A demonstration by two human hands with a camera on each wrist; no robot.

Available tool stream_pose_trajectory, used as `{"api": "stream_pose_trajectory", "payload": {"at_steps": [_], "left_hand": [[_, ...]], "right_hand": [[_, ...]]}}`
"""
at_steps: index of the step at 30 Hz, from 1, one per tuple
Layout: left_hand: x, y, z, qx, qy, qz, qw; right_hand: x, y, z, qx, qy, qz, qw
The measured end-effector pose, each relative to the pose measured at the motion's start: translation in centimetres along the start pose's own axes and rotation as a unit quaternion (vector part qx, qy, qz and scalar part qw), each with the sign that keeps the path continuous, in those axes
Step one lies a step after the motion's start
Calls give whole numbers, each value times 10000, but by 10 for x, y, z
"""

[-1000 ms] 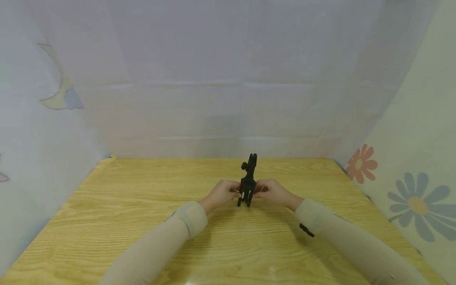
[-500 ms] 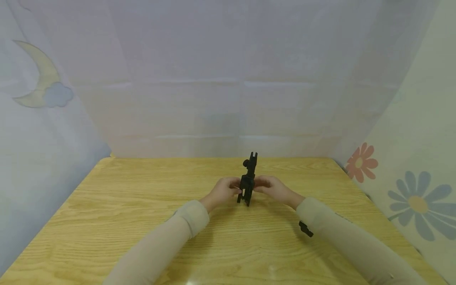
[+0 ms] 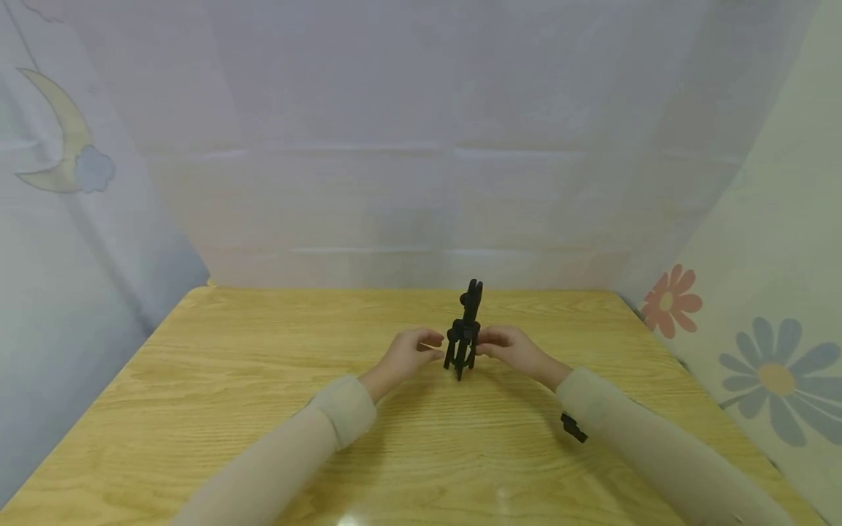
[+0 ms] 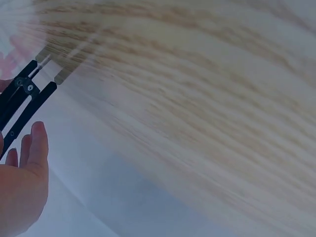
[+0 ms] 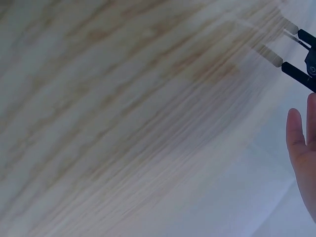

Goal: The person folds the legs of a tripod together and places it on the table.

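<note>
A small black mini tripod (image 3: 464,332) stands upright on the wooden table in the head view, with its legs spread, a clamp-like top pointing up and a knob on its side. My left hand (image 3: 411,354) is just left of it, thumb and fingers apart with a narrow gap to the legs. On the other side my right hand (image 3: 513,347) has its fingertips right beside the tripod; whether they touch is hard to tell. Tripod legs (image 4: 24,98) show at the edge of the left wrist view near extended fingers. In the right wrist view, the legs (image 5: 298,74) are partly cut off.
The wood-grain table (image 3: 263,343) reaches back to a pale hanging sheet (image 3: 349,204). Side sheets carry a moon on the left and flowers (image 3: 776,380) on the right. A small black piece (image 3: 574,428) sits under the right cuff.
Both hands held the tripod earlier; it has turned and its legs now show spread. My left hand has drawn away slightly to the left, leaving a gap. The head view has shifted slightly.
</note>
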State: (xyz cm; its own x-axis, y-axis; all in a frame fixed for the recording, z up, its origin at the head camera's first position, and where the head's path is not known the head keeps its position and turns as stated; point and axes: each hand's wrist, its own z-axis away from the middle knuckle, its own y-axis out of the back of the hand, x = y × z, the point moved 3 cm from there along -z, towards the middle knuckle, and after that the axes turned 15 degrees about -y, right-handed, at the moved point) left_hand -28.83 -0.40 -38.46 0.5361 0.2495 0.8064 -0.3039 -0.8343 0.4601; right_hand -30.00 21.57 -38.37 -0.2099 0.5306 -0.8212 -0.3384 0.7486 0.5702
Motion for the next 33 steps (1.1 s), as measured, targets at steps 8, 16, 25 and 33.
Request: {"api": "stream_pose_trajectory", "payload": {"at_steps": [8,16,25,33], "left_hand": [[2,-5,0,-101,118,268,9995],[6,-13,-3,-146,193,439,9987],[3,-18,-4,-160,210,621,9977],[1,-18,-4,-197,227,873,9957]], "right_hand": [[3,0,4,-150,-454,-78,9988],[5,-1,6,-345,-445,-239,9981],[2,-4,7,-728,-235,-407,9962],[0,-6,5,-877,-204,-385,9952]]}}
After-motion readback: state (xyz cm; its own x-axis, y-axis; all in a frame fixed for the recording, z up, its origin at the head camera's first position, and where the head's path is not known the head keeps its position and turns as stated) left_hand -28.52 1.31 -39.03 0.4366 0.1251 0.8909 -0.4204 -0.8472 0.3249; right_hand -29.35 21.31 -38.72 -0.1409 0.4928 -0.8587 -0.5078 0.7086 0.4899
